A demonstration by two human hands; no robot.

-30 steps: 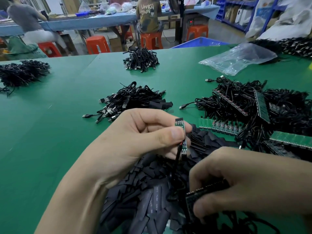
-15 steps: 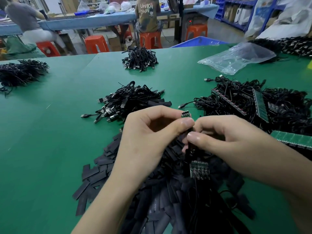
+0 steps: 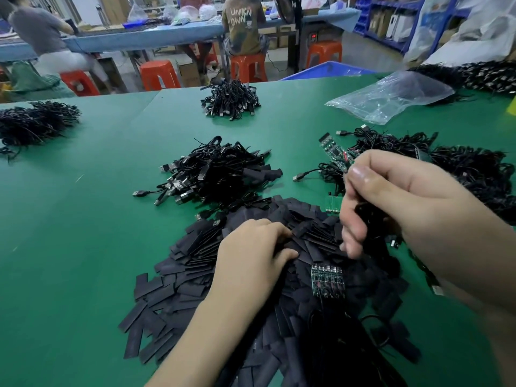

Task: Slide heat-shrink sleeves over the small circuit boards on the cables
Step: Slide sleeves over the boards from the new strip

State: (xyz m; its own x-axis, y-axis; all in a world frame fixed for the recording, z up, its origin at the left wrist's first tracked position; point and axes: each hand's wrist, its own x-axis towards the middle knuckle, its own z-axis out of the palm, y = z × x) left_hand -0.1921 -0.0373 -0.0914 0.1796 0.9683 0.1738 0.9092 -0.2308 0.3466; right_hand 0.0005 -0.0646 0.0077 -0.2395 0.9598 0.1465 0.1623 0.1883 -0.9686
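Observation:
My right hand [image 3: 405,208] is raised above the table and grips a bundle of black cables; a small green circuit board [image 3: 333,150] sticks up past its thumb. A strip of joined boards [image 3: 327,280] hangs from the cables below that hand. My left hand [image 3: 251,255] rests palm down on the heap of flat black heat-shrink sleeves [image 3: 195,277], its fingertips curled into the sleeves. Whether it pinches a sleeve is hidden by the fingers.
A pile of sleeved USB cables [image 3: 212,171] lies behind the sleeves. More cables with boards [image 3: 460,169] are heaped at the right, other cable piles at the far centre [image 3: 230,100] and far left [image 3: 33,122]. A clear plastic bag [image 3: 391,96] lies at the back right.
My hands have separated: the left let go of the board and dropped onto the sleeve heap. The right rose to the right, holding the cables with the board on top.

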